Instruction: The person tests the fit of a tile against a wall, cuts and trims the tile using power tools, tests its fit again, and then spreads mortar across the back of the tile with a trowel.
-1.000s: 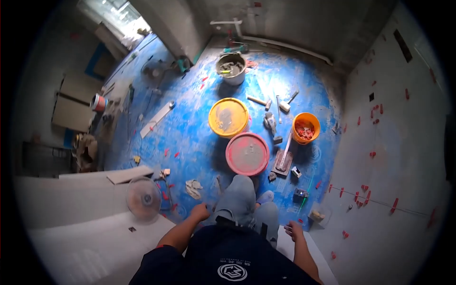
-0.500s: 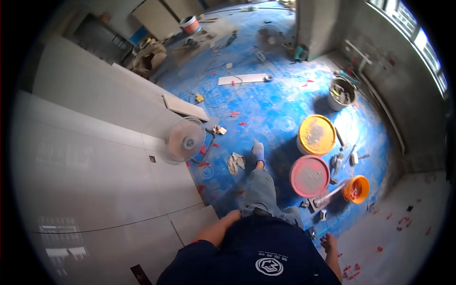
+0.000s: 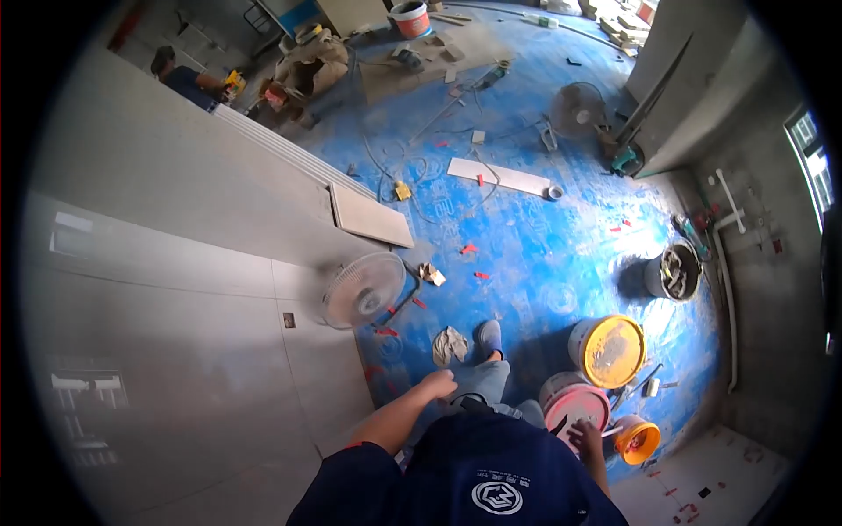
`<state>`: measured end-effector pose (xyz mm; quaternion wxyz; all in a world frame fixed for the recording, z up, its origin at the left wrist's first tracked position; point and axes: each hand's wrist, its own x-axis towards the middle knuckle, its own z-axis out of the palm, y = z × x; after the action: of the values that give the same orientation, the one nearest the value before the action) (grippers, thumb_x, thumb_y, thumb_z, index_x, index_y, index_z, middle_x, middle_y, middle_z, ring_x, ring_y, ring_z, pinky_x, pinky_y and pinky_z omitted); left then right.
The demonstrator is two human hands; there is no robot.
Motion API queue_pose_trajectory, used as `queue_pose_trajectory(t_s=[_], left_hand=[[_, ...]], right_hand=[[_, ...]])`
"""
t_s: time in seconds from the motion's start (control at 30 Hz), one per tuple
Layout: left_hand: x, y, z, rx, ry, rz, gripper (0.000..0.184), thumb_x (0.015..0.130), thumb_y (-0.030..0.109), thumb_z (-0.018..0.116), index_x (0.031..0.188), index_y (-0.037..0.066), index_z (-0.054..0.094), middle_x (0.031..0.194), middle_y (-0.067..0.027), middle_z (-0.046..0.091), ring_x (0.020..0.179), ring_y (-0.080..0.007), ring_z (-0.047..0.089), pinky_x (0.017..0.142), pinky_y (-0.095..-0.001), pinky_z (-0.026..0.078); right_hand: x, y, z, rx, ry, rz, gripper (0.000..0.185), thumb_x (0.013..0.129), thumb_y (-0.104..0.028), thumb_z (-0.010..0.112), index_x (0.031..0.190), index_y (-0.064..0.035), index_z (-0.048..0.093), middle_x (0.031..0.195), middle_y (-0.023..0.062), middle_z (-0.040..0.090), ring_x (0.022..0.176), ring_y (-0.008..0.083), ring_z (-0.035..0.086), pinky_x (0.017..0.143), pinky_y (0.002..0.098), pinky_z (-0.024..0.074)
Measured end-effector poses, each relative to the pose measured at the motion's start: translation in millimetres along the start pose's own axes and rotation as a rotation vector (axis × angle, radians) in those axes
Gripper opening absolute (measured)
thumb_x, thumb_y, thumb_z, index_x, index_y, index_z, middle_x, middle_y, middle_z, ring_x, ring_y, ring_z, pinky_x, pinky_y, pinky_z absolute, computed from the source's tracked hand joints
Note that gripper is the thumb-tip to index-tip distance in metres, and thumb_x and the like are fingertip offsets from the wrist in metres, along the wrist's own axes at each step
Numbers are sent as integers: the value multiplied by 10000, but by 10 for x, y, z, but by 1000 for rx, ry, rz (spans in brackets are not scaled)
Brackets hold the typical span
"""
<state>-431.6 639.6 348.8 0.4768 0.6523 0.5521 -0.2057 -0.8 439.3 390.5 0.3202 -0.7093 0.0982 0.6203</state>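
My left hand (image 3: pixel 436 384) is in front of my left thigh, its fingers curled and nothing visible in them. My right hand (image 3: pixel 586 436) hangs over the bucket with a pink lid (image 3: pixel 579 405), its fingers loosely bent and apart. A thin dark shape (image 3: pixel 559 425) shows over the lid by my fingertips; I cannot tell what it is or whether I touch it. The bucket with a yellow lid (image 3: pixel 614 351) stands just beyond. Right of my hand is a small orange bucket (image 3: pixel 638 443), with a pale handle between them. A crumpled cloth (image 3: pixel 450 346) lies by my shoe (image 3: pixel 491 338).
A standing fan (image 3: pixel 364 289) is by the tiled wall on the left, another fan (image 3: pixel 577 110) farther off. A white strip (image 3: pixel 498 175), cables and red clips lie on the blue floor cover (image 3: pixel 526 237). A dark bucket (image 3: pixel 674 272) is at right. Another person (image 3: pixel 189 83) is at upper left.
The view has shifted, so the room sits lower in the picture. My left hand has come forward from my hip; my right hand has risen over the pink lid.
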Motion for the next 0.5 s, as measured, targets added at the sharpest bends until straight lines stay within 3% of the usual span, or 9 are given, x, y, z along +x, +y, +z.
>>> queue_pose_trajectory(t_s=[0.07, 0.1, 0.13, 0.27, 0.3, 0.4, 0.43, 0.47, 0.5], left_hand=[[159, 109, -285, -194, 82, -29, 319, 780, 272, 648, 946, -1, 657, 918, -203, 665, 850, -376, 627, 733, -463, 476], [201, 186, -443, -296, 76, -49, 358, 787, 280, 649, 1013, 2, 646, 978, -200, 661, 918, -352, 624, 774, -431, 477], [232, 244, -568, -398, 69, -72, 403, 794, 288, 650, 1081, 6, 635, 1037, -197, 657, 986, -328, 620, 814, -399, 477], [357, 297, -842, -444, 161, -43, 396, 816, 281, 627, 1088, -6, 636, 1036, -177, 662, 957, -328, 624, 834, -390, 474], [453, 229, -866, -453, 144, -24, 319, 796, 273, 613, 956, 3, 670, 932, -187, 662, 913, -338, 619, 807, -413, 471], [621, 41, -930, -529, 221, -186, 311, 788, 271, 615, 932, 1, 675, 929, -191, 655, 895, -330, 618, 799, -420, 473], [511, 212, -1240, -435, 157, -246, 303, 781, 265, 619, 912, -2, 677, 940, -193, 652, 885, -335, 618, 780, -429, 474], [584, 220, -1400, -451, 163, -260, 303, 781, 265, 619, 912, -2, 677, 940, -193, 652, 885, -335, 618, 780, -429, 474], [653, 214, -1522, -469, 126, -361, 344, 819, 289, 601, 1007, 8, 667, 1025, -190, 639, 938, -341, 602, 807, -435, 471]], right_hand=[[127, -497, 292, 7, 28, -81, 281, 919, -264, 541, 1108, -57, 536, 1014, 85, 625, 850, 226, 639, 677, 312, 501], [99, -782, 447, -37, -15, -111, 289, 923, -275, 536, 1116, -59, 541, 1003, 81, 628, 834, 216, 640, 685, 322, 502], [94, -1025, 581, -80, -24, -117, 278, 923, -275, 536, 1099, -62, 553, 986, 77, 625, 833, 201, 639, 681, 309, 499], [437, -1550, 857, -180, -58, -102, 286, 919, -274, 540, 1078, -38, 558, 951, 91, 616, 769, 197, 647, 601, 284, 492], [571, -1642, 886, -185, -61, -73, 295, 919, -276, 541, 1077, -28, 556, 943, 99, 612, 744, 198, 649, 572, 276, 488], [1022, -1861, 870, -242, -12, 29, 315, 918, -287, 544, 1083, -19, 551, 919, 117, 613, 731, 224, 652, 554, 295, 488], [1096, -2019, 920, -383, -27, -6, 302, 919, -287, 551, 1085, -35, 554, 915, 113, 615, 741, 235, 649, 573, 328, 497], [1820, -1909, 616, -696, -77, -68, 331, 920, -327, 523, 1066, -33, 570, 951, 135, 624, 750, 257, 648, 597, 360, 505], [2544, -1794, 309, -1046, -108, -151, 369, 922, -366, 495, 1046, -30, 585, 987, 158, 632, 759, 279, 648, 620, 393, 513]])
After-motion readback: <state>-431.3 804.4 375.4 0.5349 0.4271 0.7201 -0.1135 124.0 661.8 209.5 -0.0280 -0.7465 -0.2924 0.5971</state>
